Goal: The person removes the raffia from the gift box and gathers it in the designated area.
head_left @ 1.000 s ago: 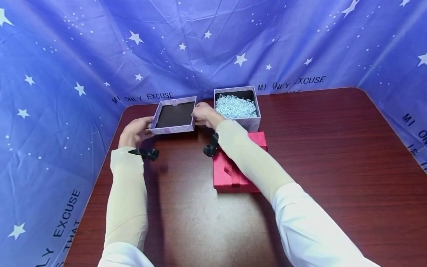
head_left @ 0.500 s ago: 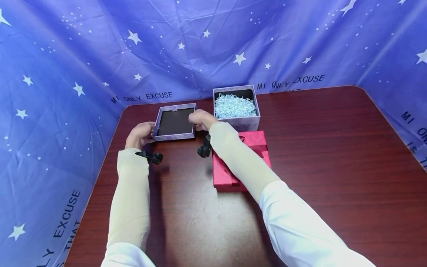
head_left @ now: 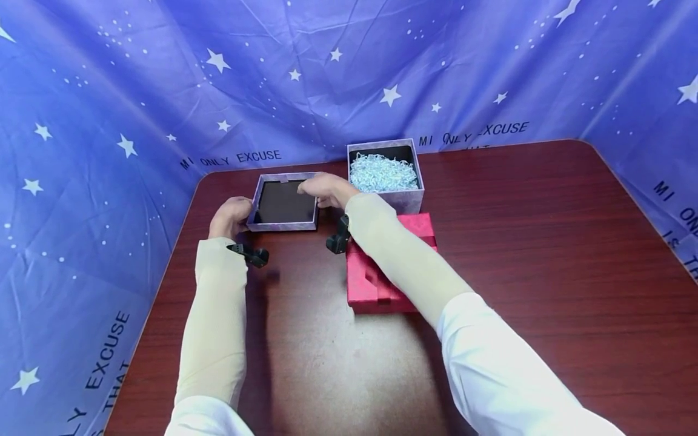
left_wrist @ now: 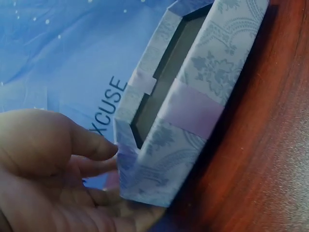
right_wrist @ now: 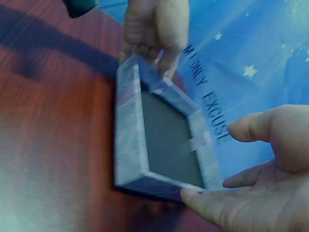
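A pale purple patterned box lid [head_left: 285, 226] with a black inside lies hollow side up on the table at the back left. My left hand [head_left: 231, 217] holds its left end, the thumb at the rim and fingers low by the corner [left_wrist: 145, 186]. At the opposite end is my right hand [head_left: 329, 188], its thumb spread away from the rim. In the right wrist view, a fingertip [right_wrist: 189, 195] of that hand touches the lid's outer side. Just right stands the matching box [head_left: 400, 198], full of light blue paper shreds [head_left: 383, 172].
A red gift box [head_left: 376, 284] with a ribbon sits in front of the purple box, partly under my right forearm. The brown wooden table [head_left: 523, 254] reaches back to a blue curtain [head_left: 349, 79] printed with stars. Small black devices [head_left: 339, 236] are strapped at both wrists.
The lid has come down from a raised, tilted pose to lie flat on the table. My right thumb has lifted off its rim. Both boxes stay where they were.
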`<state>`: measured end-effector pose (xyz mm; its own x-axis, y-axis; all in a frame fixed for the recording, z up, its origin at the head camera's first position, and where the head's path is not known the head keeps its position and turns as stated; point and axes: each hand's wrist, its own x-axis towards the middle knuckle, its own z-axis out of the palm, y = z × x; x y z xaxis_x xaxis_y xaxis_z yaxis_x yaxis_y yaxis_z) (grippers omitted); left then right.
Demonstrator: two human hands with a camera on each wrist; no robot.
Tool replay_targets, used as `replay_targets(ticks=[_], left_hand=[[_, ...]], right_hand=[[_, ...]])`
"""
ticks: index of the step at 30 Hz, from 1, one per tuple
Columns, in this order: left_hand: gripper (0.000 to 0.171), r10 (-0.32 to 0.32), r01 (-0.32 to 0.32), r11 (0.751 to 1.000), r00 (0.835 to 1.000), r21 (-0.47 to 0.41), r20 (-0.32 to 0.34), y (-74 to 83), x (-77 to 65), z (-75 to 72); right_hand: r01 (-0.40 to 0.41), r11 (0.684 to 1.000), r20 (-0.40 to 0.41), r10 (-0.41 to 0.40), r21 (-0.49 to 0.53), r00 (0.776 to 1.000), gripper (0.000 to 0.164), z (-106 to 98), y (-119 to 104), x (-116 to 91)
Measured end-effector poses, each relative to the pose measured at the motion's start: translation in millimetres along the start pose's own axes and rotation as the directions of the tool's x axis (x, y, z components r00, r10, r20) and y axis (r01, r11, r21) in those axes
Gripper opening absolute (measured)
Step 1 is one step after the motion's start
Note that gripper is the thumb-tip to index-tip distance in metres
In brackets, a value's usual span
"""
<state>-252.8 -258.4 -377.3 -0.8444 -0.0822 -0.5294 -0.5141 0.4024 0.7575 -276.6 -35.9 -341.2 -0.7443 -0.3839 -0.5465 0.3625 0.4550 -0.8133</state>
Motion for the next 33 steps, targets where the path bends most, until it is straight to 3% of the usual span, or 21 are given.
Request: replay_targets(ticks=[2, 4, 8, 11, 15, 17, 19, 22, 27, 29, 33], left_hand=[[0.027, -0.001, 0.006, 0.995, 0.999, 0.095, -0.049, 6.1, -4.0, 0.7], [0.042, 0.021, 0.010, 0.976, 0.990, 0.218, -0.139, 13.8, -8.4, 2.8], [0.057, 0.136, 0.000, 0.917, 0.941, 0.398, -0.312, 33.5, -14.8, 8.6], [0.050, 0.211, -0.071, 0.915, 0.924, 0.397, -0.319, 49.6, -16.3, 14.7], [0.042, 0.250, -0.210, 0.953, 0.952, 0.217, -0.178, 69.5, -14.4, 27.6], [0.041, 0.244, -0.238, 0.968, 0.967, 0.075, -0.076, 78.6, -14.5, 37.6], [0.040, 0.247, -0.246, 0.968, 0.969, -0.040, 0.025, 86.9, -15.6, 50.0], [0.039, 0.278, -0.263, 0.958, 0.950, -0.114, 0.144, 97.2, -18.4, 72.8], [0.042, 0.313, -0.292, 0.950, 0.907, -0.114, 0.281, 105.0, -19.7, 107.6], [0.045, 0.304, -0.282, 0.953, 0.901, -0.115, 0.309, 105.4, -18.8, 118.0], [0.050, 0.278, -0.262, 0.961, 0.904, -0.093, 0.324, 104.4, -17.7, 131.3]], right_hand=[[0.037, 0.999, -0.008, -0.037, -0.023, 0.999, 0.061, -7.1, -9.4, -6.8], [0.086, 0.996, -0.012, -0.086, -0.034, 0.996, 0.058, -16.8, -19.4, -15.0], [0.168, 0.984, -0.040, -0.171, -0.052, 0.985, 0.050, -41.3, -37.2, -33.5], [0.205, 0.976, -0.081, -0.211, -0.078, 0.974, 0.050, -60.2, -43.1, -44.2], [0.210, 0.970, -0.131, -0.225, -0.120, 0.966, 0.051, -83.7, -37.8, -50.6], [0.201, 0.968, -0.147, -0.222, -0.147, 0.964, 0.051, -94.2, -30.9, -51.3], [0.175, 0.968, -0.164, -0.205, -0.182, 0.965, 0.052, -104.0, -22.1, -51.1], [0.135, 0.963, -0.186, -0.180, -0.231, 0.966, 0.052, -117.1, -7.9, -50.9], [0.055, 0.944, -0.214, -0.130, -0.327, 0.968, 0.054, -131.9, 10.5, -50.2], [0.034, 0.937, -0.205, -0.111, -0.347, 0.973, 0.055, -134.7, 15.7, -49.3], [0.015, 0.935, -0.170, -0.080, -0.355, 0.982, 0.058, -137.1, 22.9, -46.9]])
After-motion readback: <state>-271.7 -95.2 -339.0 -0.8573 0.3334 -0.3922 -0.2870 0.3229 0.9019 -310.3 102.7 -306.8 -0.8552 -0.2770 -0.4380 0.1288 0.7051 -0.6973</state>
